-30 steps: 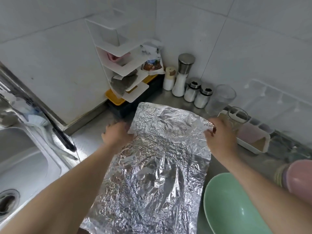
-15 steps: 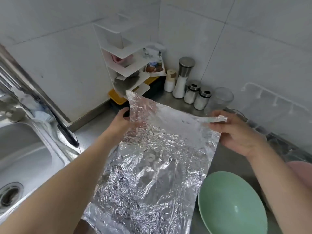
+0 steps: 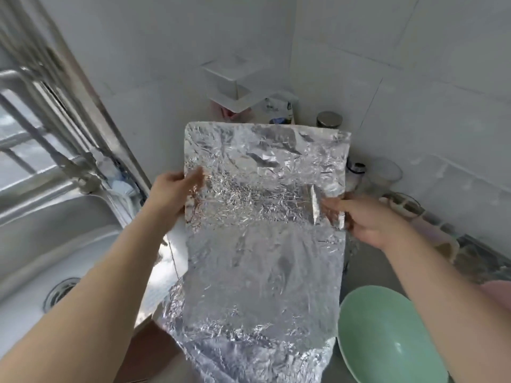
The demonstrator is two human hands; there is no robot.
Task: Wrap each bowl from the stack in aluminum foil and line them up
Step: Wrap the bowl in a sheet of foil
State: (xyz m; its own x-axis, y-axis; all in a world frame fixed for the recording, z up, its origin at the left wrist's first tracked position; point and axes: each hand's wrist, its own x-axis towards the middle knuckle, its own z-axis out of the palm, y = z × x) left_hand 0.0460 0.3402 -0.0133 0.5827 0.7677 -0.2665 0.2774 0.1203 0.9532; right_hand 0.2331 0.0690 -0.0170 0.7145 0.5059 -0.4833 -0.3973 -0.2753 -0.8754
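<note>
foil sheet (image 3: 262,217) held upright | left edge pinched by left hand (image 3: 172,193) | right edge gripped by right hand (image 3: 367,219) | green bowl (image 3: 387,335) lower right

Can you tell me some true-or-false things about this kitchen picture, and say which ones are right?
1. The left hand and right hand both hold the foil sheet. True.
2. The green bowl is wrapped in foil. False: it sits bare and empty beside the sheet.
3. The sink is on the person's right. False: it is on their left.
4. The foil sheet is crinkled. True.
</note>
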